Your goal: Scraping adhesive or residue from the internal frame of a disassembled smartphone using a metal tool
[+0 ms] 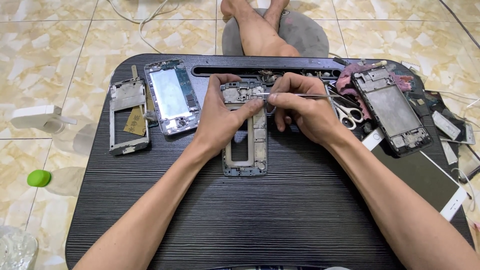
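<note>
A stripped phone frame (246, 150) lies flat at the middle of the dark wood-grain lap table (280, 215). My left hand (217, 117) grips the frame's upper left part, thumb pressed on its top section. My right hand (302, 107) pinches thin metal tweezers (295, 95), whose tip touches the frame's top near my left thumb.
Two more opened phone bodies (172, 95) (128, 116) lie at the left. At the right sit another opened phone (392, 110), scissors (347, 112), a pink cloth (350, 80), a white-edged screen panel (425, 175) and small parts. Bare feet (260, 25) rest beyond the table. A green cap (39, 178) is on the tiled floor.
</note>
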